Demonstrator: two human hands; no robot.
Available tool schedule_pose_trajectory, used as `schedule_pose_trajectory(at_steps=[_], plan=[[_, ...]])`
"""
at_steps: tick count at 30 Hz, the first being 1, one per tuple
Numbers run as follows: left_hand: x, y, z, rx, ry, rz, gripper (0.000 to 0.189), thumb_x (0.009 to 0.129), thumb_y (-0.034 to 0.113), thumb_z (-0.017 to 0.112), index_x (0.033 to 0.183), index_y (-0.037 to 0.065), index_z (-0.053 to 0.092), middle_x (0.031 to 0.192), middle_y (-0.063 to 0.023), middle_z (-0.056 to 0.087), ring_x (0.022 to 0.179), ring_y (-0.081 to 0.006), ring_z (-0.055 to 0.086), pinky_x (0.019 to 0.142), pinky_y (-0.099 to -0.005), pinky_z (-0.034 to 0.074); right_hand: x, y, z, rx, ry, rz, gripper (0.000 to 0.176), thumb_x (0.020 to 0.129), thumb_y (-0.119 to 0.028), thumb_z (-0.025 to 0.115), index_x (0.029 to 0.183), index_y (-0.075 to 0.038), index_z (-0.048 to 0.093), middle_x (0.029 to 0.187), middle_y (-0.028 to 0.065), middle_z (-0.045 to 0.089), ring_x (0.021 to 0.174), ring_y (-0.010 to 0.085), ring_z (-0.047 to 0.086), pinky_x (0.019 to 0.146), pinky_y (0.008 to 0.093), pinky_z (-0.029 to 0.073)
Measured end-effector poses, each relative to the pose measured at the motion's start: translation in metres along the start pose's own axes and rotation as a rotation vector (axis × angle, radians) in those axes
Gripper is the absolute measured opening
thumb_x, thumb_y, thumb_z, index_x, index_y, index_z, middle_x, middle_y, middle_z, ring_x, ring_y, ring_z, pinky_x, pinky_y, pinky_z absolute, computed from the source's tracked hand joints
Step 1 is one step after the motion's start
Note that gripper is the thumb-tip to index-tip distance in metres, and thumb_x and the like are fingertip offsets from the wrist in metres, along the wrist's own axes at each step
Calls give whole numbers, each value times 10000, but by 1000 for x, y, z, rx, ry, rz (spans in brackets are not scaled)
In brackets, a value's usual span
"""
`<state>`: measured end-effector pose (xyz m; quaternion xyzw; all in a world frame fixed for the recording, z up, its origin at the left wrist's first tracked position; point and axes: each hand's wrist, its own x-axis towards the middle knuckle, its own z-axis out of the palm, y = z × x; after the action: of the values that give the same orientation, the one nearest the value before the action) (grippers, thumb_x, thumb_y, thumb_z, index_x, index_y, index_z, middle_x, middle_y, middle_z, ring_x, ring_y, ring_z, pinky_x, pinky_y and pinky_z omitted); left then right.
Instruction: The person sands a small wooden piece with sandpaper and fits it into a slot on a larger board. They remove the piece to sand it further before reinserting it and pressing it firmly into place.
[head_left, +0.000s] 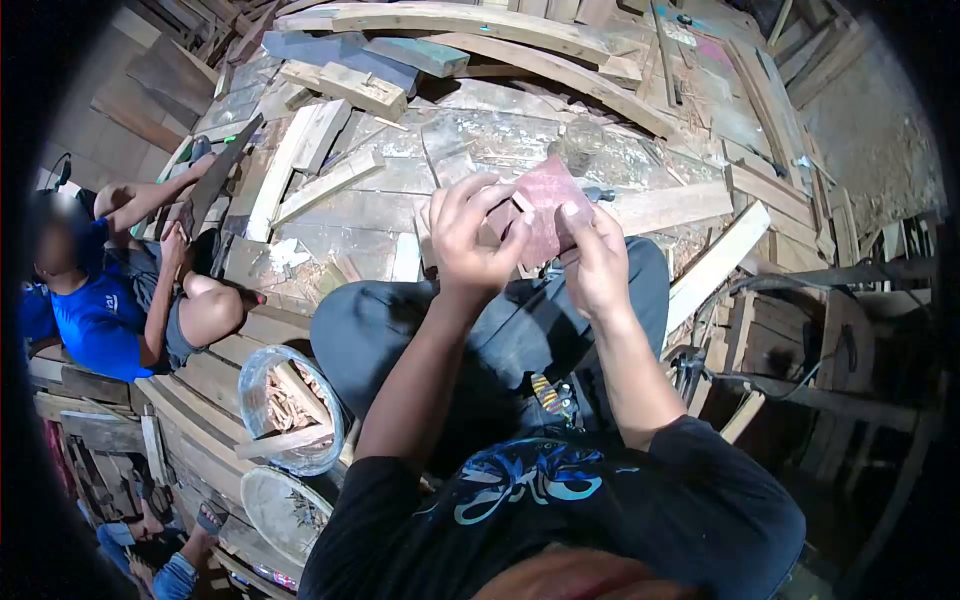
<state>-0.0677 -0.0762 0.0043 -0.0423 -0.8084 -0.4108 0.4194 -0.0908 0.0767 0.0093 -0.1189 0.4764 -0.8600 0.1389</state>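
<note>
A reddish-brown sheet that looks like sandpaper (552,200) is raised above my lap. My right hand (600,262) pinches its lower right side, with the thumb on the near face. Curled at the sheet's left edge, my left hand (468,238) is closed between thumb and fingers on a small wooden piece (519,203), whose pale end shows. Most of that piece is hidden by the fingers and the sheet. Both hands are close together, over my crossed legs.
Planks (330,185) and curved beams (520,28) lie on the wooden work floor ahead. Left of my knee stand a bucket of wood scraps (335,455) and a second bucket (250,490). A person in blue (95,320) sits at left; another person's legs show lower left.
</note>
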Motion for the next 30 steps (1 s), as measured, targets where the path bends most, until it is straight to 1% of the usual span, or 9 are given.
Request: schedule_pose_trajectory(at_steps=[4,8,11,13,15,17,22,26,30], plan=[[-3,11,-7,109,-125,135,359,667,101,778,1020,100,718,1091,-96,666,990,-284,596,922,-398,420,1,2,4,27,53,-7,274,1022,-156,503,1179,41,610,1055,81,686,915,115,644,806,263,506],[-2,-2,-2,28,-9,1,356,663,121,781,1014,121,719,1099,-82,661,996,-273,589,942,-393,398,0,3,2,24,50,18,264,1013,-143,506,1174,39,608,1059,88,683,926,118,642,815,262,503],[-3,5,-7,90,-72,28,359,660,121,777,1014,122,715,1095,-79,661,998,-272,589,935,-397,399,-1,2,4,38,40,23,262,1011,-143,508,1174,36,608,1051,85,682,924,120,640,815,263,503],[-3,7,-8,136,-122,199,365,659,124,773,1018,116,713,1096,-80,658,998,-269,589,925,-401,401,1,1,8,50,73,-2,261,1012,-140,505,1173,38,607,1044,79,683,910,121,640,804,268,502],[-4,4,-5,116,-85,147,372,663,129,768,1030,113,713,1105,-84,660,1001,-272,590,926,-404,409,0,3,4,66,50,-16,262,1013,-138,503,1174,40,606,1044,78,684,905,120,640,803,270,502],[-2,-1,-2,33,-27,-35,372,664,135,767,1032,114,716,1106,-88,664,1004,-276,592,930,-407,414,0,4,3,65,41,-7,257,1014,-128,504,1176,43,606,1051,81,686,907,116,641,808,263,501],[-2,6,-7,122,-113,135,347,662,137,777,1005,120,727,1073,-79,679,1006,-277,596,932,-405,413,-2,-1,12,70,113,-12,252,1018,-138,504,1166,37,609,1037,71,686,897,109,642,794,262,505],[1,-5,-5,56,-54,57,348,664,160,799,1002,121,726,1088,-76,674,999,-269,594,921,-401,412,-2,1,3,37,59,9,267,1025,-158,504,1181,36,600,1048,80,684,903,116,649,798,268,513],[0,4,-7,84,-73,128,318,671,171,782,982,139,729,1069,-47,667,974,-257,558,918,-386,401,-3,-10,20,72,123,2,276,1030,-185,510,1171,33,604,1035,75,684,888,104,648,781,265,511]])
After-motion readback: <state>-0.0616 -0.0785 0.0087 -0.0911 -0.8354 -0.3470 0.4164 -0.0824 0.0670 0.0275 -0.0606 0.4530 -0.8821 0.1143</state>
